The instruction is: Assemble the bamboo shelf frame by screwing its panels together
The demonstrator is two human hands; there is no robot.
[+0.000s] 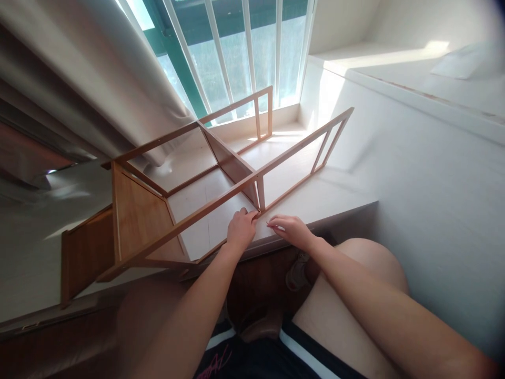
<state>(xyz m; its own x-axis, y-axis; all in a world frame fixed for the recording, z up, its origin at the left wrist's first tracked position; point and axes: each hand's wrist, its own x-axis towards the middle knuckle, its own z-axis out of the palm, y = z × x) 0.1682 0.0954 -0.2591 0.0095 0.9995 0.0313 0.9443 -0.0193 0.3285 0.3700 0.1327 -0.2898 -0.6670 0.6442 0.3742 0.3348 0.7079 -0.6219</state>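
Note:
A brown wooden shelf frame [221, 197] lies on its side on a white window ledge [295, 202], with a board across its middle and another at its left end. My left hand [241, 227] is closed, its fingertips against the frame's near lower rail where the middle board joins it. Whatever those fingers may pinch is too small to name. Just to the right, my right hand [294, 230] is closed in a pinch, apart from the frame. A tiny thin thing shows at its fingertips; its kind cannot be made out.
A loose-looking wooden board [84, 250] stands at the frame's left end. Behind are a grey curtain [98, 68] and a barred window [236, 58]. A white cabinet side [426, 184] rises on the right. My knees are below the ledge's front edge.

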